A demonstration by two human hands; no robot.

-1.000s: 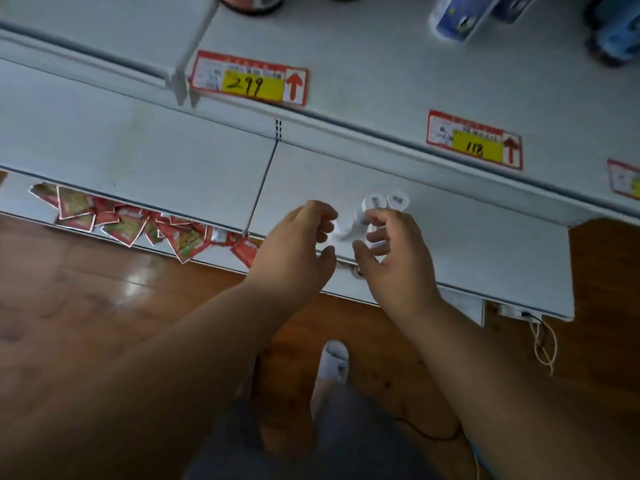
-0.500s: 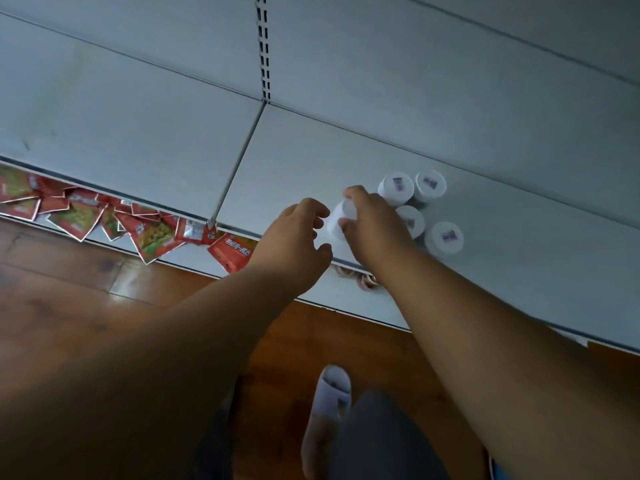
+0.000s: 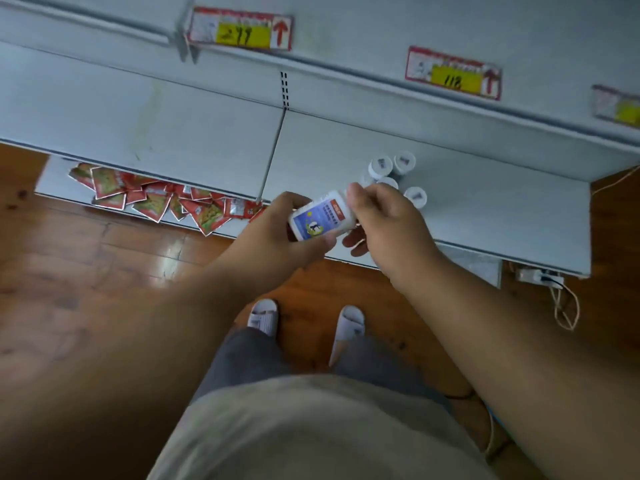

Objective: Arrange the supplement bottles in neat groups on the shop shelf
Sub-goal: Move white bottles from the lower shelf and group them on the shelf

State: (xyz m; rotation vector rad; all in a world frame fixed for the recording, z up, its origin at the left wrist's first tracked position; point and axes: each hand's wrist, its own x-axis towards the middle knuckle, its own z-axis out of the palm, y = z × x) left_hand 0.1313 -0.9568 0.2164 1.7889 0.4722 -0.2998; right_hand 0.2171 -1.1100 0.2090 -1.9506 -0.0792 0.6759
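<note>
Lifted off the shelf [image 3: 485, 209] now, one white, blue-labelled bottle [image 3: 320, 216] lies tilted, both hands gripping it: left hand [image 3: 277, 233], right hand [image 3: 388, 220]; label text blurred.

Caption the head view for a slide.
Both hands, left and right, hold a tilted white bottle above the shelf near standing bottles.

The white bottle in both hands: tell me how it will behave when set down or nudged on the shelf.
The white bottle looks like rigid plastic, so it probably keeps its shape in the left hand and right hand. It is round and held tilted; laid sideways it would likely roll. Upright beside the standing bottles on the shelf, it may tip if nudged high up.
</note>
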